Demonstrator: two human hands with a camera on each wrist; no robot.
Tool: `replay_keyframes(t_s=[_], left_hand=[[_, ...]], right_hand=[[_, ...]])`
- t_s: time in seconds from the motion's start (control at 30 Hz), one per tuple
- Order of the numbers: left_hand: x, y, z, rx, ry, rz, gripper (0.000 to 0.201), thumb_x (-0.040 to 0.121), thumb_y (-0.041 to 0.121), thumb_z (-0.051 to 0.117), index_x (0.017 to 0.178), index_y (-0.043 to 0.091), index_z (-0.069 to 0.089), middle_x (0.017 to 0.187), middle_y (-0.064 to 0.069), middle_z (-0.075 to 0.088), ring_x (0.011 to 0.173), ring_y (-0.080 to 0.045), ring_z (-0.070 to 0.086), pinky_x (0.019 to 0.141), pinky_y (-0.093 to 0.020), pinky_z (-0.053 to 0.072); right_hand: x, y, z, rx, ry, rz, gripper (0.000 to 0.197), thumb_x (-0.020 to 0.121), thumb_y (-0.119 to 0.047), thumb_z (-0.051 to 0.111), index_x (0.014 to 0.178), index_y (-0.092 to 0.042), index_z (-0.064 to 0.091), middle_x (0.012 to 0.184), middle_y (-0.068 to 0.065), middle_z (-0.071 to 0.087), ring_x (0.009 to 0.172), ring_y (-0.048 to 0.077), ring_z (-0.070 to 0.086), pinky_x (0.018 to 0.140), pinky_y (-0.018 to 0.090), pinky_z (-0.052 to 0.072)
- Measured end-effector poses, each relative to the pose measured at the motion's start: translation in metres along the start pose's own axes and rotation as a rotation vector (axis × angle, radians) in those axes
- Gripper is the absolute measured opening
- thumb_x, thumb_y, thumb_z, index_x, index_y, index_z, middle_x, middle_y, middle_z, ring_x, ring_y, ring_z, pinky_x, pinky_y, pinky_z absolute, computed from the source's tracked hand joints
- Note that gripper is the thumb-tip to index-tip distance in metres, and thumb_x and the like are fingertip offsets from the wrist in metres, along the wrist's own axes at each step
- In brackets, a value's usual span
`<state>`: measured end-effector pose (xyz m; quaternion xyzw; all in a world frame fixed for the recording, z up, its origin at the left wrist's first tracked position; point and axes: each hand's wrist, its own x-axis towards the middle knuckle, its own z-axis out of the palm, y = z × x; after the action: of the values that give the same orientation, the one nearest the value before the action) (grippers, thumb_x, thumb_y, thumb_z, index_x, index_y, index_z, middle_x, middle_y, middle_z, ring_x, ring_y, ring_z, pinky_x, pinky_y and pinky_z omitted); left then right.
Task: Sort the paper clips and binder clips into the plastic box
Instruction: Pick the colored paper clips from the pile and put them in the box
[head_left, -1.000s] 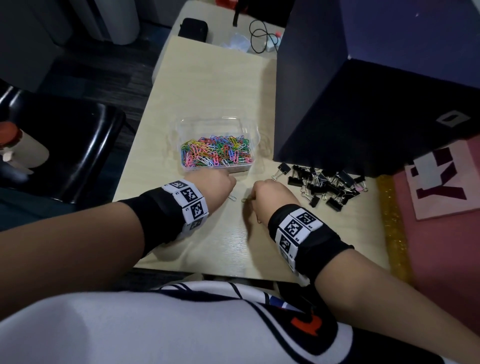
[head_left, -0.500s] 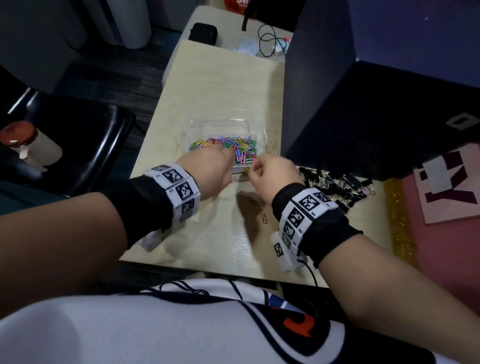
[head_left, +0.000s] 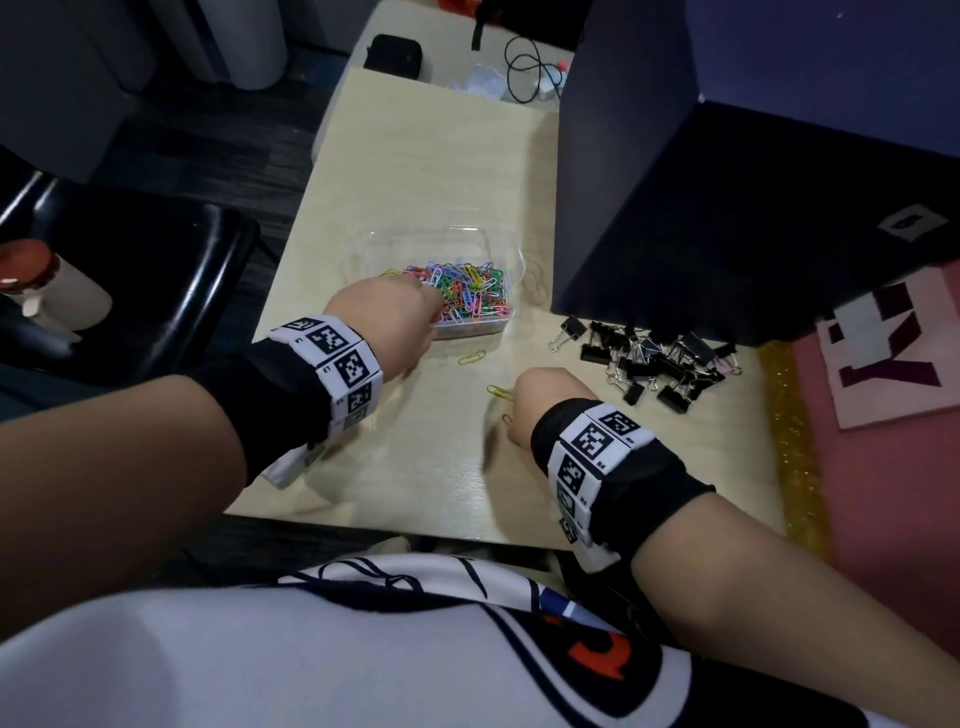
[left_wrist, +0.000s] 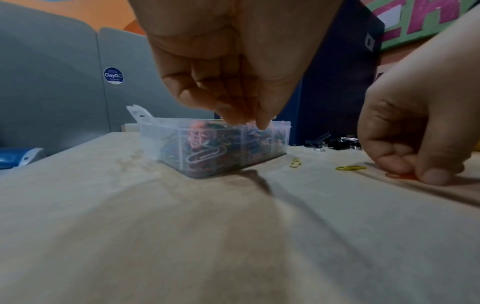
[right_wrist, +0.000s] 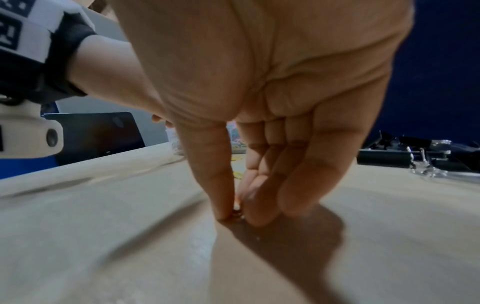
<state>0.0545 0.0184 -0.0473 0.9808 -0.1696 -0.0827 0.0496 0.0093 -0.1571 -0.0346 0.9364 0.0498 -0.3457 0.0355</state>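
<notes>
A clear plastic box (head_left: 480, 328) (left_wrist: 215, 144) holds a heap of coloured paper clips (head_left: 470, 293). My left hand (head_left: 423, 288) (left_wrist: 249, 121) hovers over its near-left corner with fingertips bunched downward; no clip shows between them. My right hand (head_left: 511, 421) (left_wrist: 415, 174) (right_wrist: 235, 214) is down on the table and pinches an orange paper clip (left_wrist: 405, 176) (right_wrist: 236, 211) between thumb and finger. Two yellow paper clips (head_left: 471, 357) (head_left: 500, 391) lie loose between the box and the right hand. A pile of black binder clips (head_left: 654, 358) (left_wrist: 335, 143) (right_wrist: 405, 158) sits to the right.
A tall dark blue partition (head_left: 727, 208) stands close behind the binder clips and right of the box. A pink board (head_left: 883, 364) and a gold glitter strip (head_left: 789, 426) border the table's right side. A black chair (head_left: 130, 270) is at the left; cables (head_left: 530, 67) lie far back.
The right hand came back from the box to the table and now pinches the orange clip. The left hand stays over the box, reaching slightly further in.
</notes>
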Motion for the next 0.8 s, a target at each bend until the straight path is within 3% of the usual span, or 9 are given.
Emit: replay_keyframes(t_s=[0.13,0.2,0.27,0.37,0.5,0.63,0.8], left_hand=[[0.006,0.0,0.002,0.07,-0.017,0.012,0.016,0.092,0.014,0.047,0.1,0.016,0.061,0.104,-0.008,0.059,0.093,-0.031,0.06,0.064,-0.031,0.039],[0.007,-0.002,0.002,0.068,-0.015,0.006,0.015,0.09,0.012,0.048,0.099,0.016,0.06,0.103,-0.007,0.058,0.09,-0.031,0.06,0.062,-0.031,0.038],[0.006,-0.002,0.005,0.07,-0.015,0.012,0.014,0.09,0.01,0.049,0.097,0.016,0.059,0.101,-0.007,0.058,0.088,-0.031,0.06,0.06,-0.031,0.039],[0.002,-0.002,0.005,0.084,-0.009,0.035,0.014,0.09,0.01,0.048,0.098,0.015,0.059,0.102,-0.007,0.057,0.089,-0.031,0.06,0.061,-0.032,0.039],[-0.011,0.006,0.0,0.114,0.003,0.085,0.014,0.091,0.014,0.048,0.103,0.015,0.055,0.105,-0.007,0.055,0.095,-0.032,0.059,0.064,-0.034,0.042],[-0.017,0.03,0.005,0.173,-0.136,0.189,0.024,0.094,0.016,0.045,0.117,0.014,0.051,0.111,-0.009,0.054,0.098,-0.032,0.059,0.067,-0.037,0.044],[-0.003,0.038,0.019,0.202,-0.251,0.187,0.028,0.089,0.009,0.049,0.116,0.014,0.056,0.107,-0.007,0.055,0.094,-0.029,0.062,0.061,-0.034,0.042]], right_hand=[[0.004,0.0,0.003,-0.01,-0.027,0.004,0.012,0.093,-0.018,0.054,0.092,-0.009,0.062,0.093,0.01,0.062,0.1,0.028,0.064,0.071,0.028,0.046],[0.007,0.0,0.005,-0.009,0.006,-0.009,0.017,0.093,-0.016,0.053,0.101,-0.007,0.065,0.105,0.01,0.063,0.101,0.029,0.062,0.076,0.03,0.047],[0.009,-0.001,0.007,0.031,0.093,-0.026,0.023,0.091,-0.016,0.051,0.11,-0.009,0.063,0.116,0.011,0.054,0.105,0.03,0.057,0.086,0.034,0.048],[0.013,-0.002,0.008,0.094,0.187,-0.064,0.025,0.089,-0.013,0.051,0.112,-0.013,0.061,0.117,0.009,0.044,0.107,0.03,0.053,0.091,0.037,0.049],[0.018,-0.002,0.007,0.138,0.236,-0.097,0.03,0.087,-0.006,0.051,0.116,-0.012,0.056,0.117,0.01,0.052,0.107,0.031,0.056,0.089,0.036,0.049],[0.021,-0.002,0.006,0.136,0.209,-0.064,0.033,0.088,-0.009,0.051,0.121,-0.013,0.056,0.121,0.011,0.056,0.112,0.028,0.056,0.089,0.034,0.048],[0.022,0.002,0.007,0.126,0.168,-0.032,0.03,0.093,-0.012,0.048,0.12,-0.011,0.06,0.12,0.012,0.059,0.111,0.029,0.058,0.086,0.03,0.047]])
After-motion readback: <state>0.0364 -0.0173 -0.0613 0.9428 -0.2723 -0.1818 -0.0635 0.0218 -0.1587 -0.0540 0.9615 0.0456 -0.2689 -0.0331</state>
